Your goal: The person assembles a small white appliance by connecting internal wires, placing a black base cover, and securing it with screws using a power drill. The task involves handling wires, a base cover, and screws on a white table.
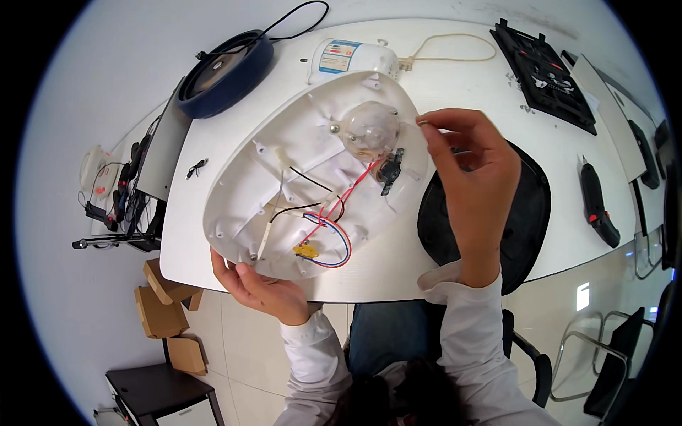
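A white plastic appliance shell is held tilted over the table, its hollow ribbed inside facing up. My left hand grips its lower left rim, thumb on the inside edge. Inside sit a clear domed part, a small black bracket-like part, red, black and blue wires and a small yellow component. Beside the shell's upper right edge, my right hand is closed in a pinch, thumb against forefinger. Whatever lies between those fingertips is too small to name.
Behind the shell lies a white motor with a pale cord. A dark blue round base with a black cable is at back left. A black cover, an electric screwdriver, an open black tool case and loose screws are on the right.
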`<state>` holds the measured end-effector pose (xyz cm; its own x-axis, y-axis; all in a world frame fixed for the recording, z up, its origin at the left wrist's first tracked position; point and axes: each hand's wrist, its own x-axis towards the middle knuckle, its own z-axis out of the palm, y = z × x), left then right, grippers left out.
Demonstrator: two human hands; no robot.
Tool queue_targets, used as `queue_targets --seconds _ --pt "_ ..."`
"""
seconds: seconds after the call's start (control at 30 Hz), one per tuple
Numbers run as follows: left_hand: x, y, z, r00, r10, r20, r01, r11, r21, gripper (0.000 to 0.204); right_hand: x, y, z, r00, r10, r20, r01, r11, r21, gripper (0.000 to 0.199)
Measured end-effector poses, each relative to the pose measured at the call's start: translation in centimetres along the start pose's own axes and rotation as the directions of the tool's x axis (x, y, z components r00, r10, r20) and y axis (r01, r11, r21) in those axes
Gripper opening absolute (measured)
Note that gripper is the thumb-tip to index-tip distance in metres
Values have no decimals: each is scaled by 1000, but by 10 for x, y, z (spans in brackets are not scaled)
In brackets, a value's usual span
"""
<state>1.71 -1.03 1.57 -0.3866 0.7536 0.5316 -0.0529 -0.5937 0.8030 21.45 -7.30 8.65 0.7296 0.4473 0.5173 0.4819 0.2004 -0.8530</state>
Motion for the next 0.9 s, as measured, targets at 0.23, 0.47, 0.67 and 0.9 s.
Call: queue_targets --seconds 0.23,0.47,0.67,0.9 --pt "0 1 0 1000 -6 2 6 1000 13 46 -7 11 13 1000 -13 16 11 992 123 14" --pt "0 1 1 1000 -11 -16 11 1000 7 46 -8 16 16 998 -68 -3 68 990 122 10" --pt "-1 2 2 999 -32 -21 32 999 2 50 -9 18 20 995 -92 -29 96 985 142 10" --pt "-1 2 3 999 -40 -19 39 999 -11 53 -8 19 21 994 -105 -39 109 983 149 9"
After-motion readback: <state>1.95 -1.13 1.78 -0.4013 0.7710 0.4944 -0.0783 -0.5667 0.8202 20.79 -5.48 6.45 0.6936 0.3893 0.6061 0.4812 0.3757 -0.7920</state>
